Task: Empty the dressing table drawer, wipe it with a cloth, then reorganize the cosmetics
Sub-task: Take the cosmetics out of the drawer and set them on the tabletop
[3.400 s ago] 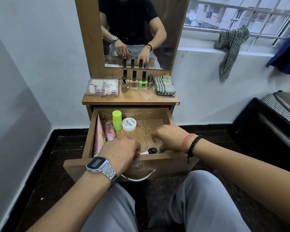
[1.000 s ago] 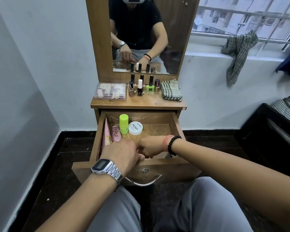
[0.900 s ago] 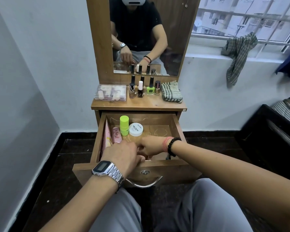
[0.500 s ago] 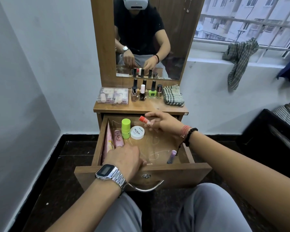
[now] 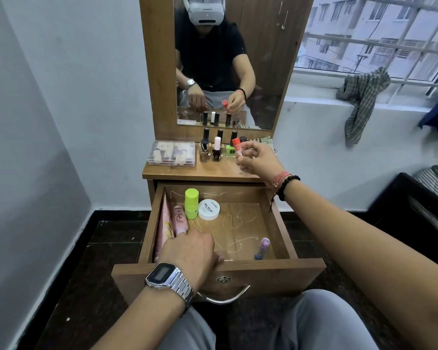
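Head cam — right hand [image 5: 257, 161] pinching red-capped tube [image 5: 237, 147], near-upright, cap up.

- In your open drawer, middle of the frame, the white round jar [image 5: 209, 209] reads "NAIL POLISH" on its lid.
- Smaller lid print above it: not legible to you.

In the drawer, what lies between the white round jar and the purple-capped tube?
Head view: nothing. Between the white round jar and the purple-capped tube is only bare drawer floor with pale squiggly marks.
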